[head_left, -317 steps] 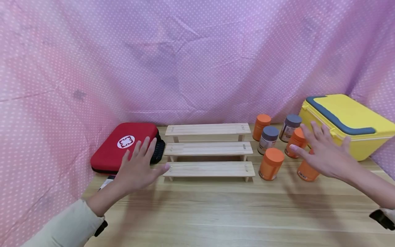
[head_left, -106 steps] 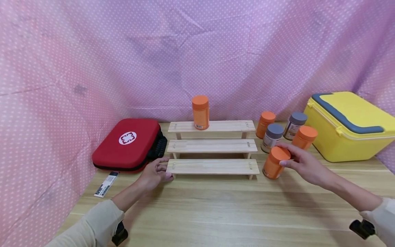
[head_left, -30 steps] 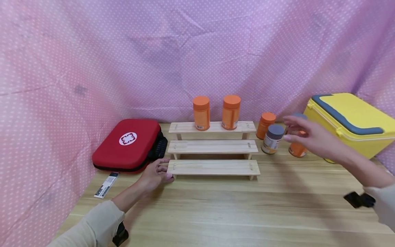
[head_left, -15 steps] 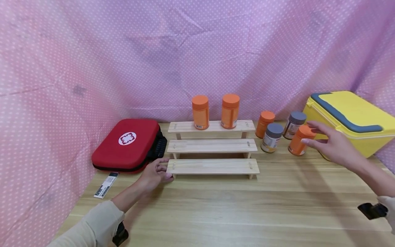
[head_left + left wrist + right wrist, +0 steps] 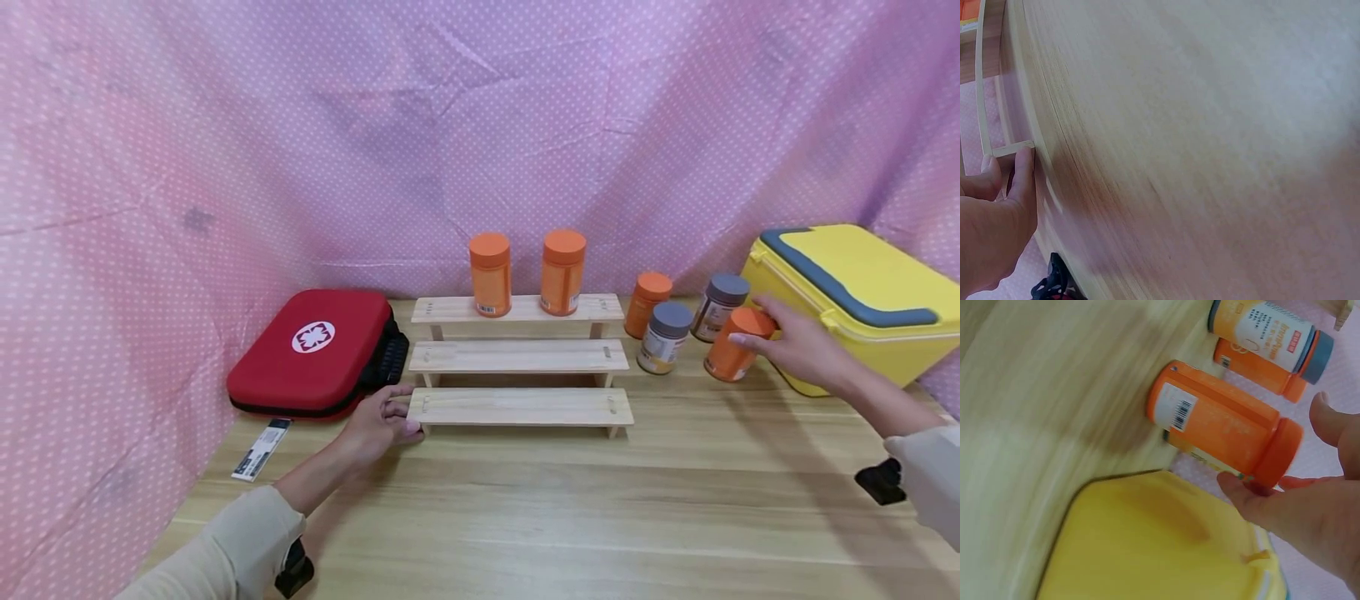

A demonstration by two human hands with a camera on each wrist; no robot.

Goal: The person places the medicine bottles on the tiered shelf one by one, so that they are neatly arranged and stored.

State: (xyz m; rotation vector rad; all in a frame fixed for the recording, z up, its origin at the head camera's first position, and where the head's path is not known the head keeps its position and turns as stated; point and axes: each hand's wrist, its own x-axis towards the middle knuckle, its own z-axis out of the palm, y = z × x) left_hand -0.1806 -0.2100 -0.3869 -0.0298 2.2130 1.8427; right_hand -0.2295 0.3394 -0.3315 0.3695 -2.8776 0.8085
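Right hand (image 5: 806, 343): came in around near jar (image 5: 729, 358) within the last second; spread at lid (image 5: 752, 322), thumb apparently clear, firm contact hard to tell.
Near jar: standing off rack (image 5: 517, 406), toward bench's (image 5: 487, 517) right edge.
Left hand (image 5: 371, 429): pinching rack's front left end, unchanged.
Top step (image 5: 452, 309): gained second orange jar since 3.5 s ago; two up, four left on bench.
Orange jars (image 5: 562, 279): 4.
Grey jars (image 5: 661, 350): 2.
Steps: 3.
Red case (image 5: 300, 367): 1, back left corner.
Yellow box (image 5: 862, 350): 1, back right.
Card (image 5: 261, 450): 1, left edge.
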